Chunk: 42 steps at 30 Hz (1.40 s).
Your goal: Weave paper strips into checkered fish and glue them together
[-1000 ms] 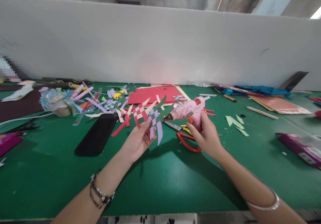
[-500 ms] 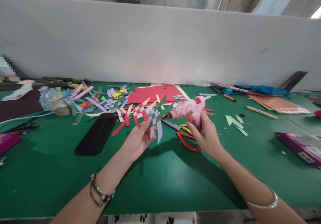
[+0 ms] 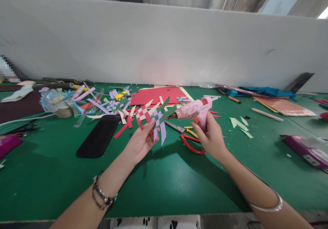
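Note:
Between the thumb and fingers of my left hand [image 3: 142, 140] are woven paper fish: a purple and green one [image 3: 158, 118] with strip tails, and a red and cream one [image 3: 144, 115] beside it. Whether the two are joined I cannot tell. My right hand [image 3: 212, 136] is wrapped round the handle of a pink hot glue gun [image 3: 191, 109], thumb near its orange trigger. The nozzle points left, close to the green strips of the purple fish; whether it touches is unclear. Scissors [image 3: 191, 146] with red handles lie beneath the gun.
A black phone [image 3: 98, 136] lies left of my left hand. Behind are paper strips, red paper sheets [image 3: 156, 95] and a ruler [image 3: 89, 107]. Pale green scraps [image 3: 241, 124] and a purple device [image 3: 306, 150] lie to the right. A white partition [image 3: 164, 44] stands at the back.
The glue gun has shifted very slightly right, its nozzle drawing a little away from the fish. Both hands keep their holds, and the fish stay nearly in place.

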Each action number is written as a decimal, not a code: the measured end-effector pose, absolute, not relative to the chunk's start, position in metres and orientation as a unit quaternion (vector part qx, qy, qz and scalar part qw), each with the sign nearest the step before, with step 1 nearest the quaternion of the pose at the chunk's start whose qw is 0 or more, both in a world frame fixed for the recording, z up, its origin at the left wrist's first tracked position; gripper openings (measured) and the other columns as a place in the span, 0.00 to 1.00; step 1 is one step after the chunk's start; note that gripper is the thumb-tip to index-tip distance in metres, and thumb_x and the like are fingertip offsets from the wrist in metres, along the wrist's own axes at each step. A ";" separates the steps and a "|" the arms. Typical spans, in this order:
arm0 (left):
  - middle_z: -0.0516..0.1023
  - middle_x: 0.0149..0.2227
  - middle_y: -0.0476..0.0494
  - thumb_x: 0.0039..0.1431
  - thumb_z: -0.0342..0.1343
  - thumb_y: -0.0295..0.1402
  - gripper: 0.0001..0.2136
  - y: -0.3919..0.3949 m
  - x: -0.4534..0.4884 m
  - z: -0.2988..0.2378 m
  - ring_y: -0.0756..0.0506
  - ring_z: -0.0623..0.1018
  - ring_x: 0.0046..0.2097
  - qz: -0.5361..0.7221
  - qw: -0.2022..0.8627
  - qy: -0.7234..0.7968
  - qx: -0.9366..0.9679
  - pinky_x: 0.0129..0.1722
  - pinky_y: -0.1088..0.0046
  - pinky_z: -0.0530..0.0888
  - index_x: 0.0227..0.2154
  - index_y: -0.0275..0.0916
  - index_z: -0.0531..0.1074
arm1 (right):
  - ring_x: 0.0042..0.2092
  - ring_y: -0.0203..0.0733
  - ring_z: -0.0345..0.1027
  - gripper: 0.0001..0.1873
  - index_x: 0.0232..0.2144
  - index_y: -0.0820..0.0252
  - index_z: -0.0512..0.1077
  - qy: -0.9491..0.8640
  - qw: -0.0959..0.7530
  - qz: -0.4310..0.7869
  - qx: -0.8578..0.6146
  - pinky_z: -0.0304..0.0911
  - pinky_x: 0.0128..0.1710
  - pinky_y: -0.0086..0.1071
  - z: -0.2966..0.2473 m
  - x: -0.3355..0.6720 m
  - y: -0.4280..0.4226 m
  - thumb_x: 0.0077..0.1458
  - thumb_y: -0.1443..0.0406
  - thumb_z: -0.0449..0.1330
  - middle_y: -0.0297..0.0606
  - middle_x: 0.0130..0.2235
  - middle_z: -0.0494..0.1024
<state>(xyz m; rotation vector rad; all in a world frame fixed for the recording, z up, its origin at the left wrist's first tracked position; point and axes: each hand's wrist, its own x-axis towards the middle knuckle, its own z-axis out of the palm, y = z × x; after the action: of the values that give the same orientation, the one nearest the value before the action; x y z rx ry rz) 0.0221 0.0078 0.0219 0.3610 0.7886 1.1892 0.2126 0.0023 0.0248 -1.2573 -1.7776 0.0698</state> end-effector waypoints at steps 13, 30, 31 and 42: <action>0.69 0.12 0.52 0.55 0.49 0.23 0.11 0.008 0.022 0.022 0.56 0.67 0.13 0.552 0.732 0.369 0.150 0.15 0.84 0.69 0.18 0.33 0.69 | 0.18 0.29 0.45 0.13 0.21 0.56 0.50 -0.685 0.497 0.004 -0.533 0.44 0.16 0.26 0.024 0.214 0.002 0.47 0.62 0.54 0.24 0.17 0.53; 0.68 0.13 0.53 0.55 0.50 0.25 0.12 0.007 0.022 0.022 0.57 0.67 0.13 0.551 0.741 0.353 0.152 0.14 0.85 0.68 0.17 0.33 0.68 | 0.17 0.36 0.55 0.19 0.25 0.55 0.53 -0.609 0.516 -0.186 -0.573 0.48 0.16 0.29 0.020 0.224 -0.006 0.40 0.51 0.56 0.28 0.17 0.58; 0.68 0.13 0.53 0.54 0.50 0.25 0.12 0.007 0.022 0.022 0.57 0.66 0.12 0.550 0.741 0.352 0.154 0.14 0.85 0.68 0.17 0.33 0.68 | 0.17 0.36 0.56 0.19 0.24 0.55 0.52 -0.609 0.510 -0.197 -0.575 0.48 0.16 0.29 0.020 0.224 -0.006 0.41 0.50 0.55 0.29 0.17 0.58; 0.64 0.10 0.55 0.56 0.48 0.24 0.14 0.007 0.024 0.021 0.58 0.63 0.11 0.545 0.748 0.344 0.159 0.13 0.86 0.66 0.15 0.33 0.66 | 0.14 0.34 0.52 0.17 0.19 0.58 0.60 -0.679 0.414 -0.330 -0.509 0.40 0.13 0.27 0.025 0.227 -0.003 0.50 0.53 0.47 0.30 0.13 0.54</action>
<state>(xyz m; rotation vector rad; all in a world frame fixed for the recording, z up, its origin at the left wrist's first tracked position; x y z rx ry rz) 0.0238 0.0070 0.0214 0.3484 0.7534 1.1921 0.2266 -0.0031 0.0246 -1.2782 -1.7061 -0.8306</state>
